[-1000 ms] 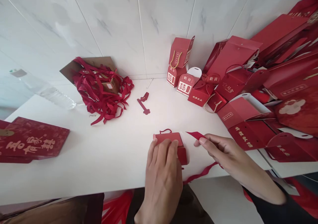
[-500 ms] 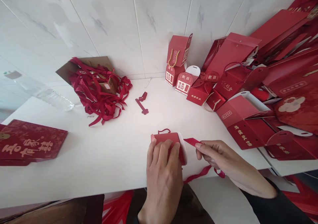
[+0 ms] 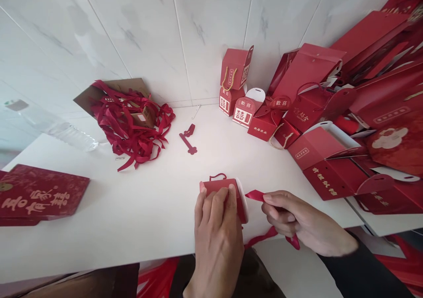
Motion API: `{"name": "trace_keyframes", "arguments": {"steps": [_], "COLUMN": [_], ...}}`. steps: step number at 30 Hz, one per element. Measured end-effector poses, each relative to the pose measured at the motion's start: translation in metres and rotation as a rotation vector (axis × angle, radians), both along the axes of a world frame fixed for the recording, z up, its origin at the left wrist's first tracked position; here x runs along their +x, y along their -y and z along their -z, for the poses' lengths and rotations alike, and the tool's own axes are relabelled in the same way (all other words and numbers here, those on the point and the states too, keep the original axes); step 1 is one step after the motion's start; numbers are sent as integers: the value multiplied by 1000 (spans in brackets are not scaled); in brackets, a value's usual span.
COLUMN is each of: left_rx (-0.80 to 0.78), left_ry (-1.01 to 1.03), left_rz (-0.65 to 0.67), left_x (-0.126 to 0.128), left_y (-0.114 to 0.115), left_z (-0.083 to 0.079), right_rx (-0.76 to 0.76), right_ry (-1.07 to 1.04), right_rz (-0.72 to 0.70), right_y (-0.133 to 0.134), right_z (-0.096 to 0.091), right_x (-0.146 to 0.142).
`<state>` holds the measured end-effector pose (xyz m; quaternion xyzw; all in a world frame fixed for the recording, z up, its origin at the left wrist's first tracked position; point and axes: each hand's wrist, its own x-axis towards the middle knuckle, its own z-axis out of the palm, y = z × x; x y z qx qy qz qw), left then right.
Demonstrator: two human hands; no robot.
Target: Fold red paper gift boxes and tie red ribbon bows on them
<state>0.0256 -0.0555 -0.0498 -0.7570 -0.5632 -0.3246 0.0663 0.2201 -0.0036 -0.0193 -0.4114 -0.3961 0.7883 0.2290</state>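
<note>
A small red gift box (image 3: 220, 184) lies near the table's front edge, with a dark red cord handle showing at its far side. My left hand (image 3: 218, 232) is closed over the box, fingers on its upper face and thumb hidden. To the right, my right hand (image 3: 294, 216) pinches a red ribbon (image 3: 256, 195) between thumb and fingers. The ribbon's short end points at the white-edged side of the box; whether it touches is unclear. More of the ribbon hangs below the hand and runs left along the table edge.
A cardboard box (image 3: 132, 84) overflows with tangled red ribbons (image 3: 132, 130). A cut red piece (image 3: 188, 144) lies mid-table. Red gift boxes (image 3: 264, 124) crowd the right side. A red printed bag (image 3: 49, 192) and a clear plastic bottle (image 3: 71, 133) are at left.
My right hand has shifted slightly left and down, still pinching the ribbon, with its fingers curled more. My left hand stays on the box. The view has tilted a little.
</note>
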Motion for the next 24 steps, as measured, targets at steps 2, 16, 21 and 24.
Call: {"name": "trace_keyframes", "arguments": {"steps": [2,16,21,24], "left_rx": [9,-78,-92,-78], "left_ry": [17,325,416,514], "left_rz": [-3,3,-48,-35], "left_x": [1,8,11,11], "left_y": [-1,-4,-9,-7], "left_z": [0,-21,-26,-30], "right_rx": [-31,21,137,402], "right_ry": [-36,107,176,403], "right_rz": [13,-48,-106,23], "right_y": [-1,-7,-8,-4], "right_z": [2,2,-2,-7], "right_x": [0,-8,-9,-10]}}
